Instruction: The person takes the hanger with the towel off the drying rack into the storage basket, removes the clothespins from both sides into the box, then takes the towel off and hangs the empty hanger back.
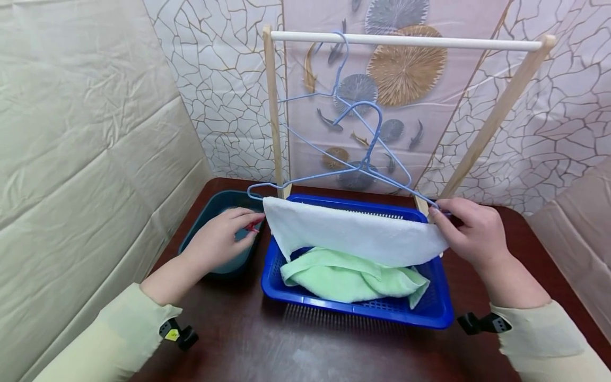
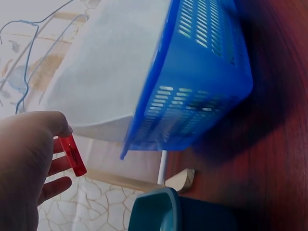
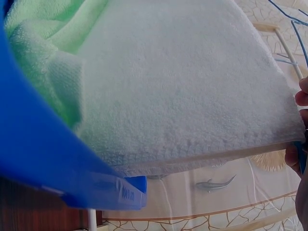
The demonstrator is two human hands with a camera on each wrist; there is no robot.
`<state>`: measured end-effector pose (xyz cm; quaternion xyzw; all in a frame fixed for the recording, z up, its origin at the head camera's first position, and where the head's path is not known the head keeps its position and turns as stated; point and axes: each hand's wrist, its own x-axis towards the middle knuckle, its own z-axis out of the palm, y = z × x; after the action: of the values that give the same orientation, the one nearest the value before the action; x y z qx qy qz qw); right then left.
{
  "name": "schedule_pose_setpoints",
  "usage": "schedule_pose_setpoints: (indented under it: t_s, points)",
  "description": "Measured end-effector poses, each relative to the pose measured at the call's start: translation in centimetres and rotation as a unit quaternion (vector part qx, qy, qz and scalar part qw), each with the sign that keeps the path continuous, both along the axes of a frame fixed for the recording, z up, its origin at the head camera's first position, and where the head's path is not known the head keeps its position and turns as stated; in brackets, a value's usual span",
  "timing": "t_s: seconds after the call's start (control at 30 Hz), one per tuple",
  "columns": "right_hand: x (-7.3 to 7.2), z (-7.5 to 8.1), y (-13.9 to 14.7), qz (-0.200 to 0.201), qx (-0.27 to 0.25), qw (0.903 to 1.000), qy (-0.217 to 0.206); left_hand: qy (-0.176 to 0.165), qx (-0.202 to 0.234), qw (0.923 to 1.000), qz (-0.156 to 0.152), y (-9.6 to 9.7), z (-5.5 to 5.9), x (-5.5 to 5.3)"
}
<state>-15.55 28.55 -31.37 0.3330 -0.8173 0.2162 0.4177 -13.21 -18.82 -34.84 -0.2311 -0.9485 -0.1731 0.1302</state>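
My left hand [image 1: 221,233] pinches a small red clothespin [image 2: 73,155] between thumb and fingers, just off the left corner of a white towel [image 1: 353,228]. The towel hangs below a blue wire hanger [image 1: 324,172], whose left end sticks out beyond it. At the other end, my right hand [image 1: 472,228] pinches the hanger's tip together with the towel's right corner. A small blue piece [image 3: 301,156] shows between those fingers in the right wrist view. Behind the white towel, a light green towel [image 1: 353,278] lies in a blue plastic basket [image 1: 305,298].
A wooden drying rack [image 1: 406,40] stands behind the basket, with a second blue hanger [image 1: 340,69] on its bar. Left of the basket sits a dark teal basin [image 1: 202,212]. All rest on a dark red-brown table [image 1: 286,350], with fabric walls around.
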Motion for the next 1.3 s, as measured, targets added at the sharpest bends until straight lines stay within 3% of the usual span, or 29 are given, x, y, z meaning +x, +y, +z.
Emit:
schedule_pose_setpoints:
  t_s: [0.2,0.6,0.73,1.07,1.3]
  points:
    - [0.0,0.0,-0.1,0.003,0.001,1.0,-0.001,-0.007,-0.012,0.9999,-0.006,-0.8,-0.3,-0.3]
    - [0.1,0.1,0.0,0.002,0.002,1.0,0.005,-0.03,-0.099,0.9942,-0.031,-2.6,-1.7,-1.3]
    - [0.2,0.0,0.0,0.004,-0.001,1.0,0.005,-0.053,-0.109,0.992,-0.036,-3.5,-2.6,-1.8]
    - [0.2,-0.1,0.0,0.01,-0.005,0.9999,0.001,-0.148,-0.136,0.9797,-0.002,-6.1,-4.6,-2.6]
    - [0.2,-0.2,-0.1,0.008,-0.005,1.0,0.001,-0.159,-0.156,0.9748,-0.009,-6.9,-5.4,-2.8]
